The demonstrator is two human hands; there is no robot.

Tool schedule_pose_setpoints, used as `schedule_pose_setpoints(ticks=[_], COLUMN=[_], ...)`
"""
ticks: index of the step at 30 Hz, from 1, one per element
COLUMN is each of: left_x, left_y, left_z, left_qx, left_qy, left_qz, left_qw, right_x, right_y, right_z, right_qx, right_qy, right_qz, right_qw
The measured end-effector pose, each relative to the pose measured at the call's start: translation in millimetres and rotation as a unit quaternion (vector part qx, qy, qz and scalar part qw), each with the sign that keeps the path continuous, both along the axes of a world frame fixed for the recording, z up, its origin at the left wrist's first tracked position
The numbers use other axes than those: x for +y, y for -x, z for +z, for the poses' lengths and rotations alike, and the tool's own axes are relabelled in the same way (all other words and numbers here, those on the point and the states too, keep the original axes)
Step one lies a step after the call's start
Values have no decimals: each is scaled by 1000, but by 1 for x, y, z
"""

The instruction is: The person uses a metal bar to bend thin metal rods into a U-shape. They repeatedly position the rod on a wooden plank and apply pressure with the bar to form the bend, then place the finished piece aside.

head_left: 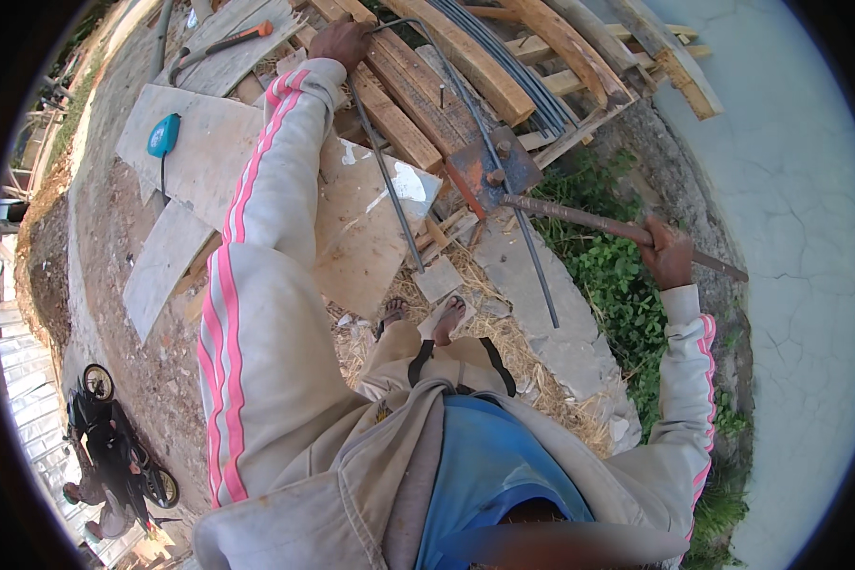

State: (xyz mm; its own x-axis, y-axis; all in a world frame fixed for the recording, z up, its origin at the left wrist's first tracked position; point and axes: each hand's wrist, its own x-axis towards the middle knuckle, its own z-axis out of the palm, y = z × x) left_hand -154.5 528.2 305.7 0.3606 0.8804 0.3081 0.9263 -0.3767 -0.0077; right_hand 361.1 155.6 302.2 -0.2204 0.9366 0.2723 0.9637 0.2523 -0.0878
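My left hand [342,44] is closed around one end of a single bent steel bar [386,180], thin and dark, lying across the timber with two long legs. My right hand [670,253] has its fingers wrapped around one rusty lever [589,220], a straight rod whose far end meets the steel plate [515,173]. Two thick, brown-rusted pegs [495,178] stand on that plate, the bar's right leg passing by them. One nail [442,95] sticks up from the rough, grained plank [413,81]. To the left lie one rounded teal tape measure [163,135], its markings too small to read, and one hammer [223,46] with an orange-and-black handle.
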Motion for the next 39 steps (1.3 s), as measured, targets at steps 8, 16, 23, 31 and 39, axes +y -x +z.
schedule_pose_setpoints(ticks=[8,16,23,31,39], left_x=[0,-1,3,2,8], left_y=[-1,-1,2,2,2], left_z=[2,5,3,5,-4], left_qx=[-14,-23,-9,-13,-28], left_qy=[16,21,30,27,12], left_qz=[5,7,24,22,17], left_qw=[1000,999,999,999,999], right_x=[-11,-32,-78,-93,-148], right_y=[11,-45,-145,-138,-112], right_z=[9,11,-4,-27,-15], right_qx=[-1,8,-50,-86,-120], right_qy=[-26,100,120,66,52], right_qz=[-20,-86,-249,-283,-337], right_qw=[999,991,960,953,932])
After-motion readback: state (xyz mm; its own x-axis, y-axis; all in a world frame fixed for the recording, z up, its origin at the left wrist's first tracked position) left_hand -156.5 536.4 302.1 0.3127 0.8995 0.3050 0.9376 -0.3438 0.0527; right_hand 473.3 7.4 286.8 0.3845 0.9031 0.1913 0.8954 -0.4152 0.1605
